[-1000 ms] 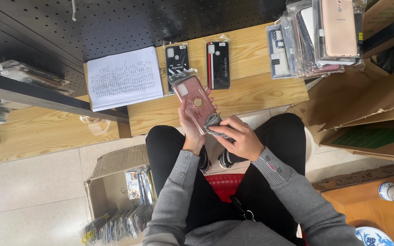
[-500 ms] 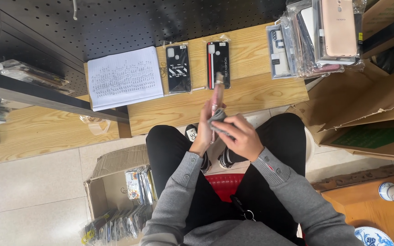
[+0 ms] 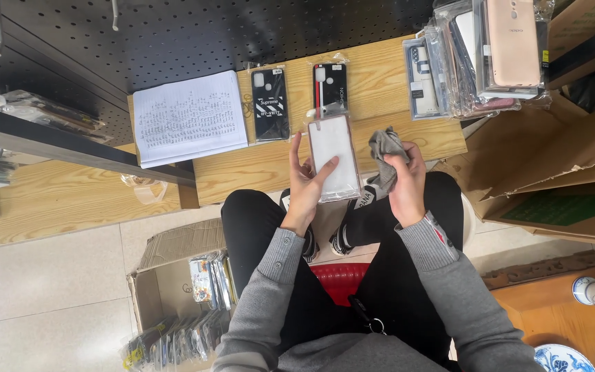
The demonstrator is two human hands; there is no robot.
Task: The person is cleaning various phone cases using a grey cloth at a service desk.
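A black pegboard [image 3: 242,31] fills the upper part of the frame, with a wooden shelf [image 3: 408,148] below it running across the middle. At the right edge, cardboard boxes [image 3: 552,165] lean against each other; at lower left, an open carton [image 3: 173,296] of packaged cases sits on the tiled floor. On the shelf, left of centre, lies a white notebook [image 3: 189,117]; at upper right stands a stack of bagged cases [image 3: 476,55]. Two black cases [image 3: 268,103] in clear sleeves lie side by side at top centre.

The case [image 3: 334,157] in hand is at the centre of the frame, just in front of the shelf edge, partly covering the right-hand black one. A second ago its pink glittery back with a ring faced up; half a second ago it stood edge-on; now its pale inner side faces the camera. So it has been flipped over.

The left hand [image 3: 304,189] grips it from the left, thumb on the white face, fingers spread behind. The right hand [image 3: 404,182] has come off the case and moved to the right, closed around a bunched grey cloth [image 3: 383,155] that earlier pressed against the case. Cloth and case are now apart, so the wiping of the back looks finished and the inner side is exposed.
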